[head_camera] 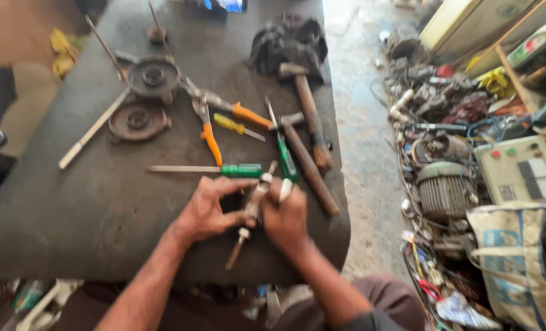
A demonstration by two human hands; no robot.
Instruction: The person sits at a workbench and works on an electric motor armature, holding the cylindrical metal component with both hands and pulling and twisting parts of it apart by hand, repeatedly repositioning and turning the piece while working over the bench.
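My left hand (207, 210) and my right hand (286, 217) meet at the near edge of a dark workbench (89, 208). Together they grip a thin metal shaft part (249, 213) with small white pieces along it; it runs from upper right to lower left, and its lower end sticks out below my hands. The image is blurred, so I cannot tell its exact kind. Just beyond my hands lie a green-handled screwdriver (236, 170) and another green-handled tool (285, 158).
On the bench lie two hammers (310, 110), orange-handled pliers (215, 116), a yellow screwdriver (233, 126), two round metal discs (153, 76), a rod and a dark cloth (288, 40). The floor at right holds a motor (443, 190), wires, a control box (521, 168) and a sack (518, 257).
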